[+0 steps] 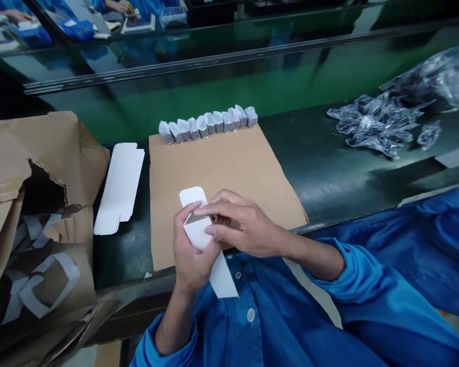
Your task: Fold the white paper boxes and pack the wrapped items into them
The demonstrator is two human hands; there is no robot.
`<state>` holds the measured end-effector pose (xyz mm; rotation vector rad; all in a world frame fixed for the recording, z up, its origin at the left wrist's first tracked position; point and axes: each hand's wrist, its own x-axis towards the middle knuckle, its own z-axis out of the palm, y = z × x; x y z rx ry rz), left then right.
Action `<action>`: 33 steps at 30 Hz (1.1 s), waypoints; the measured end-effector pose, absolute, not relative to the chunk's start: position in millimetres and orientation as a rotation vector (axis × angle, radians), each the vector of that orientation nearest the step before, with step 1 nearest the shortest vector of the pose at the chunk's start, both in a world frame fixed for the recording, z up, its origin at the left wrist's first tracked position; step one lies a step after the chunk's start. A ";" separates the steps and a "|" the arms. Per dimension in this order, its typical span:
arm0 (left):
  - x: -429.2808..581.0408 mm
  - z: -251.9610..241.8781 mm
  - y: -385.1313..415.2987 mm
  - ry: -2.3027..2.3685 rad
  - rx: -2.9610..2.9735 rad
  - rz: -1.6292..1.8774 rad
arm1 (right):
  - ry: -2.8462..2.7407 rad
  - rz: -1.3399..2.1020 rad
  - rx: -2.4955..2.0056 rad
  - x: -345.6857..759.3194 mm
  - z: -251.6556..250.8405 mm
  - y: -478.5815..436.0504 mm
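Observation:
A white paper box (197,233), partly folded into a long square tube, is held near my chest with one flap sticking up at its far end. My left hand (193,255) is wrapped round its sides. At the box's upper end is my right hand (245,224), its thumb and fingers pinching by the edge of the opening; whether anything small is between them is hidden. Under the hands lies a brown cardboard sheet (218,168). Along its far edge stands a row of several small white-wrapped pieces (208,124). Flat white box blanks (119,188) lie to the left.
At left a torn brown carton (72,214) holds white paper strips (51,285). Clear plastic bags (382,125) lie in a heap at right on the green bench (290,148). Beyond a raised ledge (199,63), other people's hands work. Another person's blue sleeve (436,239) is close at right.

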<state>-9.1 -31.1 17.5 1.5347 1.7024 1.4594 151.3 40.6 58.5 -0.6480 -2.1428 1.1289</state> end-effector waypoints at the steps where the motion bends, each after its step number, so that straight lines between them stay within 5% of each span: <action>1: -11.3 17.5 -33.2 1.703 1.571 1.449 | -2.149 1.216 -0.599 151.0 59.0 46.0; 12: -17.5 16.6 -41.0 1.667 1.670 1.102 | -1.521 1.988 -0.695 138.4 53.8 74.0; 33: -26.2 -6.4 -46.3 1.641 1.576 1.464 | -1.522 1.957 -0.678 142.5 53.8 59.7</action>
